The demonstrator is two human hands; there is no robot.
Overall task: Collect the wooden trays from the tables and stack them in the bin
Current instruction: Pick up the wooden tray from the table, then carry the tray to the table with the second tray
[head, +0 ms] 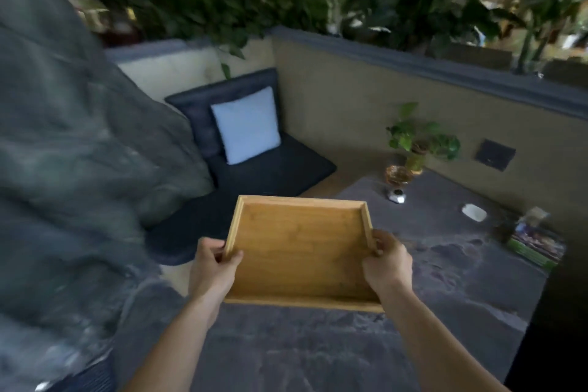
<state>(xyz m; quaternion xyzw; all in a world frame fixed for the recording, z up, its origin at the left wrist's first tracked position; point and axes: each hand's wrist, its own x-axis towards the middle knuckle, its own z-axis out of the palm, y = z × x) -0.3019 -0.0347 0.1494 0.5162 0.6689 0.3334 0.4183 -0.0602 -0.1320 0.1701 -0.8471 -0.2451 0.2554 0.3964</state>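
Observation:
An empty wooden tray (299, 248) with a raised rim is held in the air in front of me, above the near left corner of a dark grey stone table (445, 280). My left hand (213, 267) grips the tray's left rim, thumb on the inside. My right hand (386, 261) grips the right rim the same way. The tray tilts slightly away from me. No bin is in view.
On the table's far side stand a small potted plant (420, 143), a copper-coloured bowl (397, 175), a small white dish (474, 212) and a stack of magazines (534, 242). A dark bench cushion with a pale pillow (246, 126) lies to the left. A large grey rock-like mass (70, 169) fills the left side.

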